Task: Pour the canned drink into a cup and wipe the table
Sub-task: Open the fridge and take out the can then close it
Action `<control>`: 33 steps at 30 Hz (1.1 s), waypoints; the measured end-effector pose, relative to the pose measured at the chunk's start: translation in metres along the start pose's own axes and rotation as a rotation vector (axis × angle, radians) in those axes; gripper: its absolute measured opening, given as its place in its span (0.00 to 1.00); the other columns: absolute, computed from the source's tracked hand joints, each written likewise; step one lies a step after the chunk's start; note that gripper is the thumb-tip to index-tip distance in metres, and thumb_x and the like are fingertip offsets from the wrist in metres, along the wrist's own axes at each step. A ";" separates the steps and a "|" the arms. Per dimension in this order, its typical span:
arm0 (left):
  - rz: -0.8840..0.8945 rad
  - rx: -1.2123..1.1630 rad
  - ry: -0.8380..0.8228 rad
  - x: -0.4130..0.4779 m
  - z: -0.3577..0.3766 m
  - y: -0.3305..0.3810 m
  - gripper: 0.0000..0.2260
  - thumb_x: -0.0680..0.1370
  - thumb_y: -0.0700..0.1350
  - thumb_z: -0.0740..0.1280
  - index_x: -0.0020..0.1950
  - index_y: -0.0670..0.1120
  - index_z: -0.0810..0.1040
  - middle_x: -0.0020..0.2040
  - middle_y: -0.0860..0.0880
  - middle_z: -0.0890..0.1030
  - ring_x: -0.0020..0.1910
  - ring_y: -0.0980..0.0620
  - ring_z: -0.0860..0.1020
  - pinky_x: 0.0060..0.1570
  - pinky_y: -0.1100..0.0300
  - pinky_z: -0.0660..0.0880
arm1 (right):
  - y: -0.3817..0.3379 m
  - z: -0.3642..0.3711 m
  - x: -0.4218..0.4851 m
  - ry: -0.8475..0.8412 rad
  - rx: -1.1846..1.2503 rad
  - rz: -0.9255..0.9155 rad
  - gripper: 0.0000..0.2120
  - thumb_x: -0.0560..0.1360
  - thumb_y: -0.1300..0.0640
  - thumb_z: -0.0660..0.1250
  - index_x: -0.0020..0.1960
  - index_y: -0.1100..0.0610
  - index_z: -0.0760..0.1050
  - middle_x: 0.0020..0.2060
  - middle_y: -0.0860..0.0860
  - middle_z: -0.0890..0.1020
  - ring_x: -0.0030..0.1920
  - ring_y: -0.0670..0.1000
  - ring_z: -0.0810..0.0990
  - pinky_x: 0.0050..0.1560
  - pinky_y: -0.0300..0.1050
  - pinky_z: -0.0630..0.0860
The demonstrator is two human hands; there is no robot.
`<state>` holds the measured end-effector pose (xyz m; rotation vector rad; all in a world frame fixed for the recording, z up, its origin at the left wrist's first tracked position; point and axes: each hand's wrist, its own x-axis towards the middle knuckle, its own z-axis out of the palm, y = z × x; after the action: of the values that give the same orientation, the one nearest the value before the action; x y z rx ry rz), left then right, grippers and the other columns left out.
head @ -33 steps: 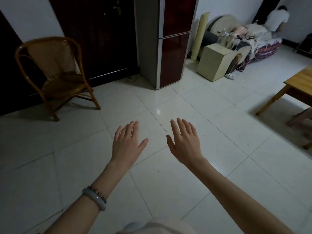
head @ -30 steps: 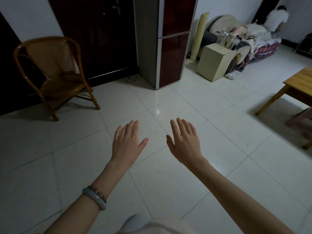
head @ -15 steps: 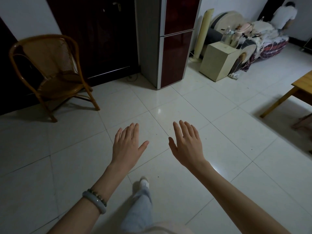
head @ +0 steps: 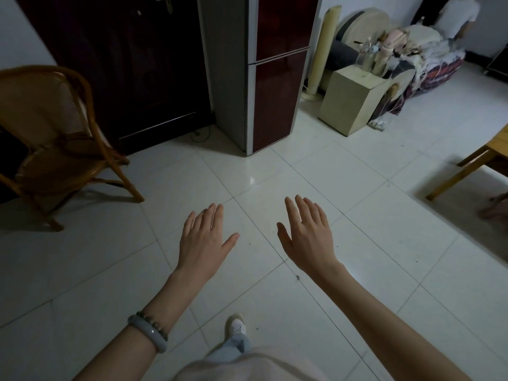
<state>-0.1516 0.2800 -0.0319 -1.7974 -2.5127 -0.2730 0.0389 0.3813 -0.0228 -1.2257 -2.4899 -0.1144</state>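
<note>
I hold my left hand (head: 203,243) and right hand (head: 308,237) out flat over the tiled floor (head: 343,193), fingers straight and slightly apart, holding nothing. Far right of my right fingertips a wooden table (head: 497,144) corner shows; I see neither can nor cup.

I see a dim room with a glossy white tiled floor (head: 357,229). A rattan chair (head: 55,138) stands at left before a dark wooden door (head: 132,64). Beside the door stands a dark red fridge (head: 275,78), then a beige cabinet (head: 351,97). A wooden table (head: 492,158) enters at right.
</note>
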 end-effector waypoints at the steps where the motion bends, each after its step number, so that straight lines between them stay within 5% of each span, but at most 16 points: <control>1: 0.012 0.007 0.002 0.018 0.001 -0.001 0.31 0.77 0.61 0.58 0.71 0.39 0.66 0.68 0.41 0.73 0.65 0.44 0.73 0.68 0.48 0.61 | 0.004 0.004 0.015 -0.003 -0.004 0.006 0.25 0.75 0.48 0.59 0.66 0.64 0.71 0.60 0.64 0.77 0.61 0.64 0.76 0.62 0.60 0.71; 7: 0.065 0.011 0.003 0.116 0.011 -0.004 0.30 0.76 0.60 0.61 0.70 0.39 0.68 0.67 0.41 0.73 0.65 0.44 0.73 0.67 0.48 0.63 | 0.031 0.030 0.098 0.023 -0.025 0.036 0.25 0.74 0.51 0.68 0.65 0.65 0.71 0.60 0.64 0.77 0.60 0.65 0.77 0.61 0.61 0.72; 12: 0.079 0.011 -0.012 0.195 0.022 -0.002 0.32 0.76 0.62 0.54 0.71 0.40 0.67 0.68 0.41 0.73 0.65 0.43 0.73 0.67 0.48 0.62 | 0.059 0.055 0.168 0.008 -0.034 0.039 0.25 0.74 0.49 0.62 0.64 0.64 0.71 0.59 0.64 0.78 0.59 0.65 0.77 0.60 0.60 0.73; 21: 0.035 0.037 0.062 0.373 0.052 0.014 0.30 0.75 0.59 0.64 0.68 0.38 0.70 0.64 0.40 0.76 0.61 0.43 0.76 0.65 0.46 0.67 | 0.134 0.110 0.329 0.016 -0.008 -0.016 0.25 0.72 0.50 0.68 0.64 0.64 0.72 0.59 0.63 0.78 0.59 0.64 0.77 0.60 0.61 0.73; 26: -0.010 0.038 0.090 0.471 0.059 0.034 0.30 0.76 0.60 0.56 0.67 0.38 0.71 0.63 0.41 0.77 0.60 0.43 0.77 0.64 0.47 0.68 | 0.187 0.132 0.417 0.021 -0.004 -0.071 0.26 0.71 0.51 0.71 0.63 0.64 0.73 0.58 0.63 0.79 0.59 0.64 0.78 0.59 0.60 0.74; 33: -0.073 0.027 0.082 0.564 0.074 0.047 0.31 0.74 0.58 0.65 0.68 0.37 0.70 0.65 0.40 0.75 0.62 0.42 0.76 0.65 0.46 0.66 | 0.229 0.161 0.505 0.013 -0.014 -0.123 0.26 0.69 0.50 0.72 0.62 0.64 0.74 0.57 0.63 0.80 0.57 0.64 0.79 0.57 0.60 0.75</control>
<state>-0.2868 0.8343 -0.0234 -1.6524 -2.5161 -0.3066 -0.1096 0.9392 -0.0131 -1.0735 -2.5564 -0.1712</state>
